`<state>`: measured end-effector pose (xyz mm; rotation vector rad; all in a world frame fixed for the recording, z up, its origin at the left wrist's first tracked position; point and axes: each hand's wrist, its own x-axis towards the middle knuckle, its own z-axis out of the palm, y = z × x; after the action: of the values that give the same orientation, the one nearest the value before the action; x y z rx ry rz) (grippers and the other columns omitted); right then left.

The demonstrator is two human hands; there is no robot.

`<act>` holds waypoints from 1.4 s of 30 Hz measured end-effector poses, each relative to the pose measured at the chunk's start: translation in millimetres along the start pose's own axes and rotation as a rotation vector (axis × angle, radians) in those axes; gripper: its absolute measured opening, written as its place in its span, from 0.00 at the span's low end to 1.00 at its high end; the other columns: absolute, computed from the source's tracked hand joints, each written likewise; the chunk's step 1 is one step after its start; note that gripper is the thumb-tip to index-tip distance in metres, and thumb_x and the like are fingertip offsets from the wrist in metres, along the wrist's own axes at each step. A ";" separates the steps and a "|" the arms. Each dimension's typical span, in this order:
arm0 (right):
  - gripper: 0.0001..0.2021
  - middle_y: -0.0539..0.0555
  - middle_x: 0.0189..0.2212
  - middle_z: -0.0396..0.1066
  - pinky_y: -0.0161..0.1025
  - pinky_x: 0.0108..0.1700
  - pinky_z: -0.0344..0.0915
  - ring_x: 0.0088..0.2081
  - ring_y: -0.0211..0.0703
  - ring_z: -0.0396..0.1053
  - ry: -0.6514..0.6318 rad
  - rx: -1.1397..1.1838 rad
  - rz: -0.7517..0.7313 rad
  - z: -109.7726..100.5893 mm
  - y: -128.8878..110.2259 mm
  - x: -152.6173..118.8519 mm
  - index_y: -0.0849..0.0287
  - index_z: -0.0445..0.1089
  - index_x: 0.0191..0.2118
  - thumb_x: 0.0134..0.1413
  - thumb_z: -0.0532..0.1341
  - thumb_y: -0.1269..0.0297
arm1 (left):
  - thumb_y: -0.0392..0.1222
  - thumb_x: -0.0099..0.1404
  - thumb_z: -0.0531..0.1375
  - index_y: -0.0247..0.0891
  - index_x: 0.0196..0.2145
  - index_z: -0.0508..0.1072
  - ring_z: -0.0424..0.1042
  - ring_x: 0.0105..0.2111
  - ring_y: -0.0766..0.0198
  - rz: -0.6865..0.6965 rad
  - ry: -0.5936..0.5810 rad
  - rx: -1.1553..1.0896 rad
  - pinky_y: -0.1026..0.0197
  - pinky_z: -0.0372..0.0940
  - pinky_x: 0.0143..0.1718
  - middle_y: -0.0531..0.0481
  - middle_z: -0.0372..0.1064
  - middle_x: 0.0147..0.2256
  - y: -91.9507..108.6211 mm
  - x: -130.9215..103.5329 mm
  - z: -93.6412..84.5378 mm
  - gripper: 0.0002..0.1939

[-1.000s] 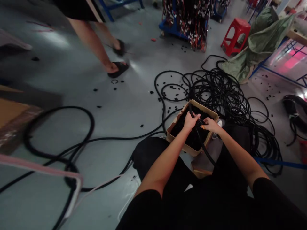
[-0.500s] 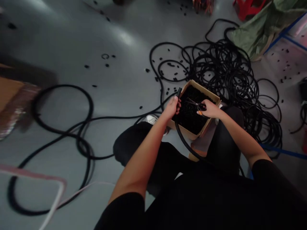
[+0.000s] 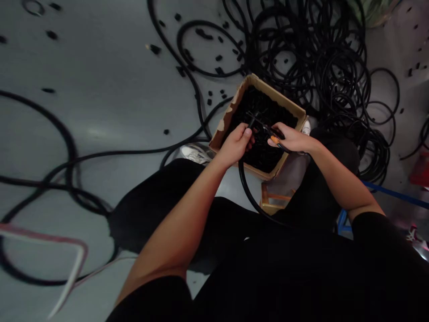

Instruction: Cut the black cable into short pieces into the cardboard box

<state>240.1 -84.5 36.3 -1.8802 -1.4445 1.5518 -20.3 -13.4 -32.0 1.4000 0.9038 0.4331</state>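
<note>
Over a cardboard box (image 3: 221, 129) filled with short black pieces (image 3: 268, 154), my left hand (image 3: 237, 142) grips a black hose (image 3: 246, 188) close to its end. The hose runs down from that hand towards my lap. My right hand (image 3: 291, 137) is closed round scissors (image 3: 275, 140) with black and orange handles. Their blades reach left to the hose end, just above my left fingers, and appear to lie across it. Whether the blades are parted is too dark to tell.
A big tangle of black hose (image 3: 335, 67) lies on the floor beyond the box. Loose hose loops (image 3: 70, 147) spread at left, with small black bits (image 3: 154, 49) scattered about. A wooden stool (image 3: 273, 201) stands under the box. A white and pink bar (image 3: 80, 255) crosses the lower left.
The scissors have moved left onto the hose end, with my hands now closer together. My view has shifted downward and nearer to the box.
</note>
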 end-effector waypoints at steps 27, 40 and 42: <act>0.29 0.59 0.53 0.76 0.58 0.66 0.74 0.63 0.68 0.77 0.029 -0.240 -0.078 8.8 13.9 -24.8 0.55 0.71 0.56 0.59 0.83 0.54 | 0.64 0.85 0.70 0.42 0.49 0.82 0.79 0.39 0.50 -0.134 -0.219 -0.001 0.55 0.78 0.43 0.49 0.69 0.33 10.5 -22.3 8.9 0.21; 0.16 0.52 0.40 0.75 0.51 0.61 0.72 0.52 0.60 0.81 -0.092 -0.305 -0.103 6.9 -1.3 -39.0 0.56 0.73 0.51 0.69 0.76 0.55 | 0.79 0.72 0.76 0.39 0.41 0.84 0.58 0.21 0.64 -0.364 -0.578 -0.322 0.61 0.57 0.19 0.53 0.57 0.24 21.7 -34.6 -23.7 0.36; 0.18 0.53 0.43 0.75 0.50 0.61 0.71 0.54 0.60 0.81 -0.131 -0.292 -0.133 10.5 -3.5 -37.9 0.56 0.72 0.54 0.67 0.78 0.58 | 0.79 0.70 0.77 0.40 0.40 0.84 0.54 0.20 0.65 -0.406 -0.653 -0.341 0.61 0.53 0.18 0.54 0.55 0.23 20.4 -36.7 -24.8 0.36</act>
<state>232.8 -117.8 56.1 -1.8162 -1.9029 1.4917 -56.5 -20.9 -0.1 0.9173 0.5178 -0.1759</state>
